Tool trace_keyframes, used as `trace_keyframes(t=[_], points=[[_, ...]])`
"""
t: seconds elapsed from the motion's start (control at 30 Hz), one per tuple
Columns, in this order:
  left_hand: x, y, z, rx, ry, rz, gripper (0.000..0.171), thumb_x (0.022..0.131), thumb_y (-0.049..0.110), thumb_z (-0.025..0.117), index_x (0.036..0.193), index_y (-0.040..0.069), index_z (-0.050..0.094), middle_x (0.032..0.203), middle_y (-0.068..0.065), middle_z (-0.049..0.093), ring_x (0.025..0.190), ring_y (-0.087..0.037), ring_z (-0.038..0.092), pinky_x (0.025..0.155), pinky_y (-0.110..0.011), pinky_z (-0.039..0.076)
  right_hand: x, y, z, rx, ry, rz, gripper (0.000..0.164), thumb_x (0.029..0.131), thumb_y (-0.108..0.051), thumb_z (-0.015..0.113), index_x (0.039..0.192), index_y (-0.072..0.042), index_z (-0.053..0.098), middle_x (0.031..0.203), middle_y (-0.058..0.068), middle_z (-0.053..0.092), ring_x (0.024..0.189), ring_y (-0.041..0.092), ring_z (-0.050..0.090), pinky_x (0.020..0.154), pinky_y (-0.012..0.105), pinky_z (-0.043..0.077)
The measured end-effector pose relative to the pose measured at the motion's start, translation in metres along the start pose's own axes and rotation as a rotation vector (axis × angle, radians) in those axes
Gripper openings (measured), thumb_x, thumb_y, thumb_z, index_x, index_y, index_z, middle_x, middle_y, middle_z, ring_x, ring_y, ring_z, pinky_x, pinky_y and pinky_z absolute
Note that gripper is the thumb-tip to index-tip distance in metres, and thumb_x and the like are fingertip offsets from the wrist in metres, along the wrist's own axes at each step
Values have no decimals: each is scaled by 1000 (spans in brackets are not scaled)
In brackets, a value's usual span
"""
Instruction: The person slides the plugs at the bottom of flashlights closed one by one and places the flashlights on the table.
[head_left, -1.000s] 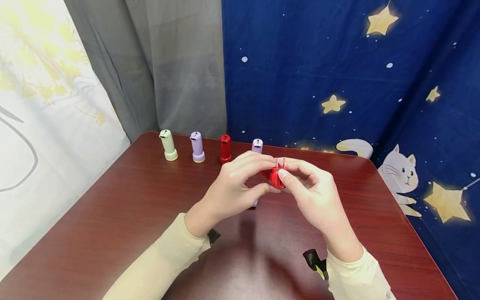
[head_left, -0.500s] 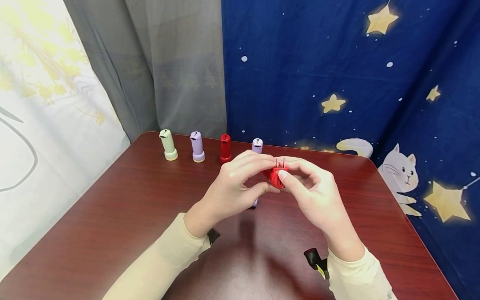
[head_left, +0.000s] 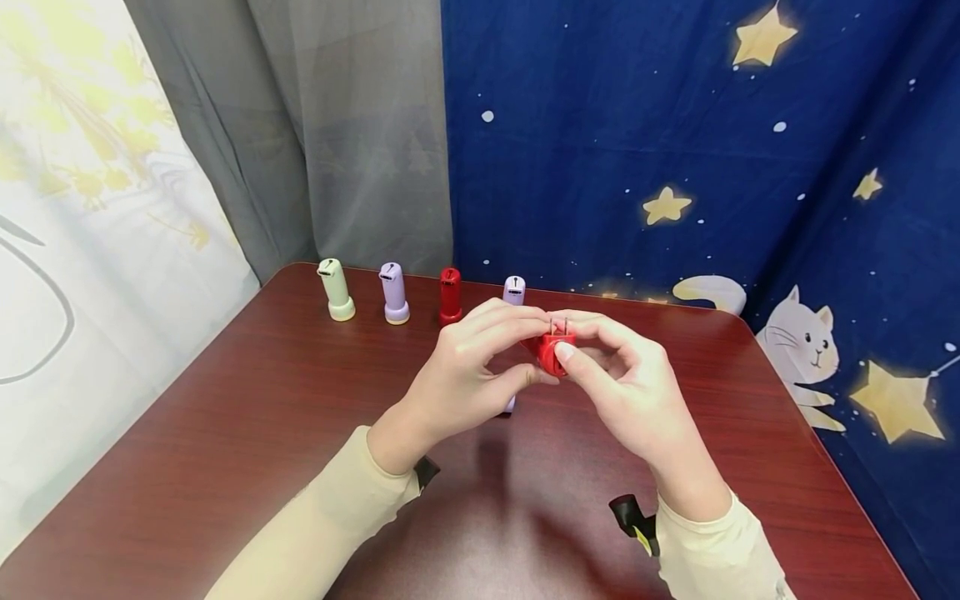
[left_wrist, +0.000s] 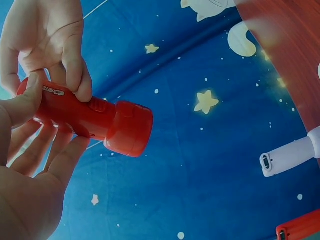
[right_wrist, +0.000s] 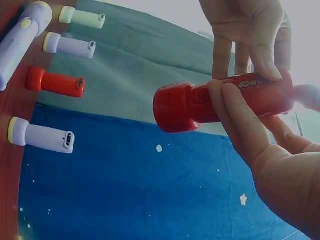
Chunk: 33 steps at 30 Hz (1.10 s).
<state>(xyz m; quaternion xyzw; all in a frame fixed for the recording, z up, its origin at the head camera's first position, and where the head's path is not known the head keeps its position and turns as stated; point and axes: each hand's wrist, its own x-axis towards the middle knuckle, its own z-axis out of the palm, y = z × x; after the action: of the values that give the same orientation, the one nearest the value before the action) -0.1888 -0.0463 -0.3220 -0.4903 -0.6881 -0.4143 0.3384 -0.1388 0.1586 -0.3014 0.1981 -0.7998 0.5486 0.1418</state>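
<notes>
Both hands hold a red flashlight [head_left: 552,360] above the table, its tail end turned up toward the head camera. Two metal plug prongs [head_left: 552,327] stick out at that end. My left hand [head_left: 476,354] grips the body between thumb and fingers. From the other side my right hand [head_left: 633,387] pinches it, the thumb lying on the tail face. In the left wrist view the flashlight's wide head [left_wrist: 131,129] points right, away from the fingers. The right wrist view shows the switch side of the red body [right_wrist: 175,107]; the fingers hide part of it.
Along the table's [head_left: 247,433] far edge stand a pale green flashlight [head_left: 337,290], a lavender one [head_left: 393,294], a red one [head_left: 450,297] and another lavender one [head_left: 514,290]. A further lavender flashlight [right_wrist: 20,45] is on the table, mostly hidden by the hands in the head view.
My right thumb has shifted slightly over the tail face, covering more of its dark slot. The hands and the flashlight otherwise stay in place.
</notes>
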Motion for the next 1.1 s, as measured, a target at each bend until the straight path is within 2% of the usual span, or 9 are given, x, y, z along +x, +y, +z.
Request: trace_keyframes(t=[0.3,0.57,1.1], points=[[1,0,0,-11,-10,-4,36,84,0,87,119,2,77,119,-11,78,115,-23,71,102,-32,60,0,0,-3,30,-37,2,24,100,-6,71,123,-4,73,138,9,70,103,7,77,88,21,63],[1,0,0,-11,-12,-21,36,84,2,88,119,3,77,122,-10,77,119,-22,70,104,-31,59,0,1,-6,47,-85,7,35,100,-9,72,135,-10,71,146,2,66,109,10,78,91,24,64],[0,-3,1,-12,-4,-3,34,85,-1,85,118,3,77,121,-10,77,119,-23,70,105,-33,59,-1,0,-4,52,-102,-34,41,98,-1,73,138,-7,68,148,5,63,111,10,77,94,23,62]])
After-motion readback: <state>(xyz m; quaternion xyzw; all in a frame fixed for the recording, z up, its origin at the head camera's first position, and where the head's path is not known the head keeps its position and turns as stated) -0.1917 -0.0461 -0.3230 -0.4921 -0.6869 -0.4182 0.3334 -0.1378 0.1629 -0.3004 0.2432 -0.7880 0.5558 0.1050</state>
